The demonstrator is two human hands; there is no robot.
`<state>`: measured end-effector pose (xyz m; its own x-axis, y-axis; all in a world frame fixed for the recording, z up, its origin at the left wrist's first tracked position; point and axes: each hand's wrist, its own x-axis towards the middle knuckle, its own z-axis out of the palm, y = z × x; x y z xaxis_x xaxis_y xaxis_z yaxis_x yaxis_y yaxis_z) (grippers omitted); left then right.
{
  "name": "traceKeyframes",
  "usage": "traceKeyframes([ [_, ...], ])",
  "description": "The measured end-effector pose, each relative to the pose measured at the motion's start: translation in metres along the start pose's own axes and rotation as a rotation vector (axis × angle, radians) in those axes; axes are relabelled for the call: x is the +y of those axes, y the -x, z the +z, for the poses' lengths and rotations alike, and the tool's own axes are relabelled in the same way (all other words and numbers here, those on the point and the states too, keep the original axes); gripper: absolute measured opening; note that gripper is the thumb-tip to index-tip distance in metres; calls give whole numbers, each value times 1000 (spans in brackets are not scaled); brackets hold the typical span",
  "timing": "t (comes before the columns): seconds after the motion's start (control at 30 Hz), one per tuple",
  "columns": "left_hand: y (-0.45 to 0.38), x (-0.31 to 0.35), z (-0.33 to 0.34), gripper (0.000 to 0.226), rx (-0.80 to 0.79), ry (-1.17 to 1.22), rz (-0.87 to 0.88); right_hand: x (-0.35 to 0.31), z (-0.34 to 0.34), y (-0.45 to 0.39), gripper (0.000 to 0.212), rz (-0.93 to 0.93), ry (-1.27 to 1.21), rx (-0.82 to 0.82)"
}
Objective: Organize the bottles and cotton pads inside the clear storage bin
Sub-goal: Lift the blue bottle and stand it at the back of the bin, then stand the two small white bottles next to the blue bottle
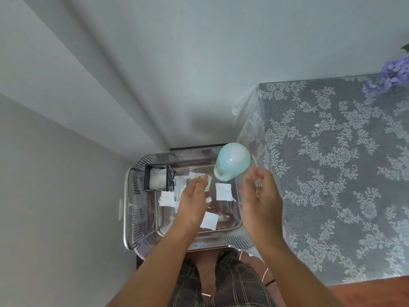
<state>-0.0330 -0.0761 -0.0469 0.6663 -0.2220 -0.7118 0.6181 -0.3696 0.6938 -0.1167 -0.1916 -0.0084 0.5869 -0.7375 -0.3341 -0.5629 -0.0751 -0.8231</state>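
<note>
A clear ribbed storage bin (pixel 141 209) sits low in front of me, against the wall. Inside it a pale turquoise bottle (pixel 232 161) stands at the far right corner. A black holder with white cotton (pixel 157 178) stands at the far left, with a clear bottle (pixel 180 187) beside it. Several white square cotton pads lie loose on the bin floor, one (pixel 224 191) right of centre and one (pixel 209 220) near the front. My left hand (pixel 193 200) hovers over the middle of the bin, fingers apart, empty. My right hand (pixel 260 196) is over the bin's right rim, open.
A table with a grey lace floral cloth (pixel 332 173) stands right of the bin. Purple flowers (pixel 391 74) sit at its far corner. A plain wall (pixel 110 85) runs behind and left. My legs in plaid shorts (pixel 221 282) are below the bin.
</note>
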Motion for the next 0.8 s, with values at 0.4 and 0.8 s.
traceKeyframes([
  [0.4, -36, -75, -17, 60, -31, -634, -24, 94, 107, -26, 34, 514, 112, -486],
  [0.8, -37, -70, -1, 53, 92, -249, 38, 82, 104, -26, 42, 507, -89, -308],
])
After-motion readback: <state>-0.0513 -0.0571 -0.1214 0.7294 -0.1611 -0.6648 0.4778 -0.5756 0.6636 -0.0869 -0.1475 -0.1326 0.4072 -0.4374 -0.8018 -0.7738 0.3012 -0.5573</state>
